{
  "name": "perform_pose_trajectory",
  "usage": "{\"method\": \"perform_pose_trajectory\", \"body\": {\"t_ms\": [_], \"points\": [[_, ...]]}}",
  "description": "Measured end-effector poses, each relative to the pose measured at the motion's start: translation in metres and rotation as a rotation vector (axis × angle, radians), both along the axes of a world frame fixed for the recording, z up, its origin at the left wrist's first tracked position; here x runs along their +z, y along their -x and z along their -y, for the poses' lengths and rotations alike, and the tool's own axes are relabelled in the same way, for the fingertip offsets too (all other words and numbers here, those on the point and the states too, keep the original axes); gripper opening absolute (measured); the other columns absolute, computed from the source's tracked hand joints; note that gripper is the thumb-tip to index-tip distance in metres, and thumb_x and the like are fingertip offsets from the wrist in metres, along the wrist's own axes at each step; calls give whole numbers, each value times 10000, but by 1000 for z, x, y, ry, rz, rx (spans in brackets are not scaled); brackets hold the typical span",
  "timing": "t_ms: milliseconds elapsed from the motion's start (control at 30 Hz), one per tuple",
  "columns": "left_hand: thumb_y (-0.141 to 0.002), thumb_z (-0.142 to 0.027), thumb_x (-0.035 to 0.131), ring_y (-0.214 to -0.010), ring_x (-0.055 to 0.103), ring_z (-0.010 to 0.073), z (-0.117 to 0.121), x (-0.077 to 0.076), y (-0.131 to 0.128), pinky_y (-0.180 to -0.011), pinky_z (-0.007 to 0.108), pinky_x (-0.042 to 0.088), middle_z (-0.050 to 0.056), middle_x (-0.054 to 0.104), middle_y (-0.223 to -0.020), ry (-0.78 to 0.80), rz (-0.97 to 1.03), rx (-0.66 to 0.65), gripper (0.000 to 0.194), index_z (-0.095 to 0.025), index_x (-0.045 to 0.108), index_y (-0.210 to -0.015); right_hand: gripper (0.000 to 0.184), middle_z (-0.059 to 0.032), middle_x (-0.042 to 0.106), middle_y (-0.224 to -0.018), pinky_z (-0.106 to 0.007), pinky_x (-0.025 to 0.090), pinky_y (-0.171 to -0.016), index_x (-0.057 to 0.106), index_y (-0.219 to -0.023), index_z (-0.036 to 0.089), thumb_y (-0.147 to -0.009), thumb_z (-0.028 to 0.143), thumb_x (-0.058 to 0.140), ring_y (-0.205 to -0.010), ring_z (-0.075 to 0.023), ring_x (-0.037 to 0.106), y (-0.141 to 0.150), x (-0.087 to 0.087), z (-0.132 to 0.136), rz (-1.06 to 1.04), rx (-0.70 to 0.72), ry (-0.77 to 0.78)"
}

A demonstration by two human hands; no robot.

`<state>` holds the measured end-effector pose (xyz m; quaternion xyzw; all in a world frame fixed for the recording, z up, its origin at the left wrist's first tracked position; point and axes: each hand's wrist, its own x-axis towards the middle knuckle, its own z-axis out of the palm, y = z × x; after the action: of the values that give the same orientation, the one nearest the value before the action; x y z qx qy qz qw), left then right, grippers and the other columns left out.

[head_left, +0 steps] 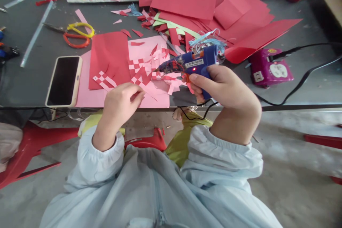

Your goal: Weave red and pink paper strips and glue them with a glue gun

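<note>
My right hand [223, 83] is wrapped round the handle of a blue hot glue gun [197, 62], fingers by its orange trigger. A red light glows on its side, and the nozzle points left over woven pink-and-red paper pieces [136, 65]. My left hand [120, 103] is closed in a pinch at the lower edge of a small checkered paper piece [137, 79]. Beneath lie a pink sheet [157, 100] and a red sheet [109, 51]. Another checkered piece [103, 79] rests just above my left knuckles.
Left of the sheets are a phone [64, 82], scissors [77, 35] and a clear glue stick [36, 35]. Red paper [187, 5] is piled at the back. A purple power adapter [271, 67] with black cable [299, 82] stands at right. Red stools [40, 142] stand below the table.
</note>
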<state>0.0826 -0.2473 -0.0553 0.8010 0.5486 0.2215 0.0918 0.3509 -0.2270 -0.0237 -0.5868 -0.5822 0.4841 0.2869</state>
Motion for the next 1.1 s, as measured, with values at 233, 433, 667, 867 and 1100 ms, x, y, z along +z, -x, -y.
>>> {"method": "perform_pose_trajectory", "body": {"t_ms": [233, 433, 667, 867, 1100], "points": [[-843, -315, 752, -773, 708, 175, 0, 3, 0, -713, 292, 530, 4, 765, -817, 75, 174, 67, 147, -216, 720, -738, 382, 22, 555, -500, -246, 401, -435, 536, -648, 212, -900, 440, 711, -438, -91, 497, -4, -3, 1, 7, 1, 4], [-935, -350, 652, -801, 711, 181, -2, 4, 3, -709, 299, 515, 27, 775, -858, 93, 170, 19, 232, -208, 729, -768, 402, 20, 552, -489, -241, 399, -468, 515, -619, 208, -910, 407, 706, -442, -82, 494, -5, 1, 2, 64, 49, 15], [-957, -336, 600, -811, 712, 190, -3, 6, 5, -702, 302, 509, 32, 782, -867, 97, 129, 18, 246, -208, 734, -796, 287, 36, 558, -466, -246, 402, -465, 580, -698, 214, -906, 372, 698, -421, -96, 495, -7, 7, 1, 80, 147, 66], [-932, -298, 631, -885, 720, 188, -3, 4, 6, -779, 293, 541, 35, 782, -938, 86, 174, 29, 156, -204, 737, -868, 401, 20, 558, -451, -255, 396, -457, 544, -584, 229, -866, 453, 721, -423, -107, 506, -6, 8, 2, 81, 297, 120], [-968, -272, 587, -881, 689, 200, -4, 4, 4, -748, 303, 509, 46, 738, -947, 13, 14, 55, 156, -206, 711, -899, 420, 37, 571, -446, -244, 385, -429, 442, -613, 241, -845, 531, 638, -414, -104, 518, 12, 11, 2, 204, 348, 146]]}}
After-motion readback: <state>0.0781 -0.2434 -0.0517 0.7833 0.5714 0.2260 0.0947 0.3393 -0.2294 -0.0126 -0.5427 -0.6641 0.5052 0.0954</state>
